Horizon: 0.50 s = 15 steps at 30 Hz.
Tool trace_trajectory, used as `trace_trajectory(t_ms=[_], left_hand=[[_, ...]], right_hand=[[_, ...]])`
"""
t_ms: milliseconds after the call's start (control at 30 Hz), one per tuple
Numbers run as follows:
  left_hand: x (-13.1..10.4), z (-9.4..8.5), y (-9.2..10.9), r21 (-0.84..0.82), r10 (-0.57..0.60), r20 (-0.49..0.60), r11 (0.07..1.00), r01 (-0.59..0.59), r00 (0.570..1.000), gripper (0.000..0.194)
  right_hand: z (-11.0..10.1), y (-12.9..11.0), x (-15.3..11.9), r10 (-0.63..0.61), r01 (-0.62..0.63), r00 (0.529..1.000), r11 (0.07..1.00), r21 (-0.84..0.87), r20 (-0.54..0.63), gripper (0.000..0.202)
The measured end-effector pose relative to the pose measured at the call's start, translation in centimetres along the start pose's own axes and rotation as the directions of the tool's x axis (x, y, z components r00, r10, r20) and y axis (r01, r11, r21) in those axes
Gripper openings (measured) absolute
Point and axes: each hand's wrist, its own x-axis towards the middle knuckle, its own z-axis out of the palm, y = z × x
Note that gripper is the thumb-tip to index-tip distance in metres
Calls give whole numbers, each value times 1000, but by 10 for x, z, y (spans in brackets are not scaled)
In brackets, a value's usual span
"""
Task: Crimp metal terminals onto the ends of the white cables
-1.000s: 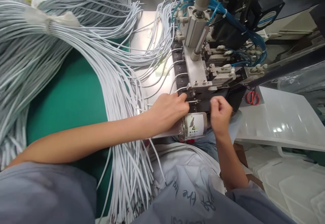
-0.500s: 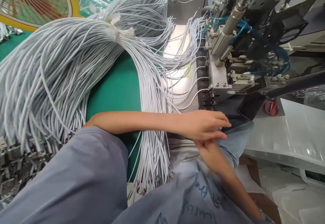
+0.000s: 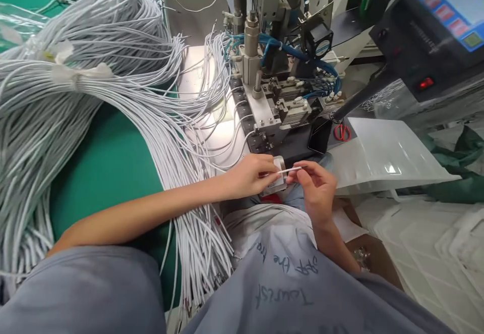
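Note:
Between my two hands a short white cable end lies roughly level. My left hand pinches it at its left part. At its dark right tip, my right hand has thumb and fingertips closed on it. Just below and behind the fingers is a small clear container. A large bundle of white cables passes under my left forearm, its ends hanging near my lap. Several single cables run into the black slotted rail of the machine.
A black phone and red-handled scissors lie right of the machine, beside a white tray. A control screen juts in at upper right. More cables cover the green table at left.
The view has swung right, bringing in the control screen; the yellow fan is out of sight. My hands, overlapping before, are now side by side with a cable end between them.

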Motion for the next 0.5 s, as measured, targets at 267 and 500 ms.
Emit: trace_trajectory(t_ms=[267,500], left_hand=[[3,3,9,-264,-89,-67,962,68,994,21],[3,3,9,-219,-80,-170,975,41,982,18]], right_hand=[[8,-6,-1,16,-19,999,998,58,51,4],[7,-3,3,96,-104,990,992,78,99,8]])
